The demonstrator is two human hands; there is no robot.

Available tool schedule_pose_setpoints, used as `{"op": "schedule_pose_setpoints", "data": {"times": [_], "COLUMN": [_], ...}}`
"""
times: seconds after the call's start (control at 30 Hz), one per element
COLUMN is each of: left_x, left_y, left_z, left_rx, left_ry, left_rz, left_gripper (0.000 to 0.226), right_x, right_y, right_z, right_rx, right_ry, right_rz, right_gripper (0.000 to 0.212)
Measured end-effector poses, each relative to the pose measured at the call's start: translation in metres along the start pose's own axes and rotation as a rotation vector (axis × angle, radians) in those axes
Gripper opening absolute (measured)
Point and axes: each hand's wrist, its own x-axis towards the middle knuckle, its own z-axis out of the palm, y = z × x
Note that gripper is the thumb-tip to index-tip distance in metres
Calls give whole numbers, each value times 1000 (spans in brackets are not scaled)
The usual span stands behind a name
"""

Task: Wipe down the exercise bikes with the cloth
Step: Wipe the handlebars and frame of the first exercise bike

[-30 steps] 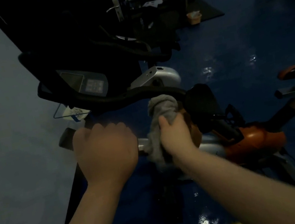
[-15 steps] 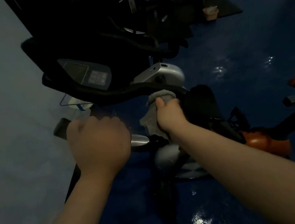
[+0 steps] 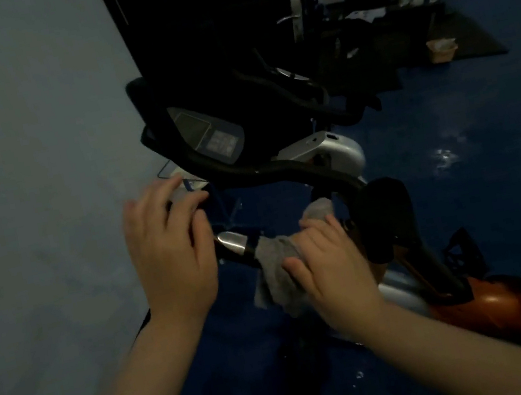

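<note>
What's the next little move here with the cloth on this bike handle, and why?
Probably slide the right hand and its grey cloth leftward along the handle, toward the silver end cap. The cloth is wrapped round the bar just right of that cap, which is still bare, and the left hand hovers open beside it, holding nothing.

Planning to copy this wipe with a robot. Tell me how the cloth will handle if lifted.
The cloth is probably floppy: it wraps the bar and its free end hangs slack below the right hand. Likely light, since one hand grips it easily. It probably won't slide off: it looks like soft fabric.
</note>
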Motion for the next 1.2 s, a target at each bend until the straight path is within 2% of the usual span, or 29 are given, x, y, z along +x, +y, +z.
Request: {"op": "schedule_pose_setpoints", "data": {"times": [0.1, 0.2, 0.3, 0.37, 0.43, 0.5, 0.57, 0.63, 0.67, 0.7, 0.77, 0.83, 0.9, 0.97, 1.0, 1.07, 1.13, 1.2], "left_x": [-5, -9, -11, -9, -8, -7, -9, -11, -13, -14, -15, -14, -13, -15, -16, -20, -24, -25], "left_y": [3, 13, 16, 11, 5, 4, 7, 11, 11, 9, 6, 4, 4, 8, 9, 12, 11, 10], "left_z": [-11, -13, -21, -27, -30, -31, -29, -26, -25, -25, -27, -28, -27, -25, -24, -24, -22, -19], "left_rx": [-251, -486, -644, -675, -700, -750, -771, -779, -786, -791, -786, -778, -800, -833, -852, -874, -843, -705], "left_ry": [-33, -37, -52, -103, -139, -143, -106, -96, -103, -110, -131, -141, -128, -100, -93, -97, -92, -81], "left_rz": [-257, -456, -595, -583, -588, -617, -634, -640, -640, -635, -610, -588, -599, -607, -615, -634, -642, -597], "left_gripper": [33, 39, 43, 41, 39, 38, 39, 40, 40, 40, 40, 40, 43, 43, 40, 40, 52, 57], "right_x": [22, 50, 48, 39, 48, 75, 96, 91, 80, 66, 55, 75, 104, 110, 103, 79, 59, 39], "right_y": [-42, -72, -56, -47, -47, -60, -82, -97, -98, -96, -82, -76, -89, -115, -125, -121, -92, -52], "right_z": [15, 20, 15, 11, 8, 10, 13, 19, 20, 22, 18, 10, 8, 16, 20, 21, 19, 14], "right_rx": [-68, -125, -110, -125, -160, -117, 21, 60, 9, -38, -97, 32, 308, 423, 424, 219, -12, -105], "right_ry": [99, 32, 10, -13, -57, -147, -247, -111, -24, 19, -13, -139, -258, -147, -18, 110, 77, 75], "right_rz": [110, -32, -132, -154, -219, -240, -111, -130, -172, -190, -228, -208, -53, 77, 58, -104, -147, -160], "right_gripper": [46, 55, 51, 47, 32, 47, 51, 41, 31, 29, 37, 38, 48, 49, 39, 19, 29, 41]}}
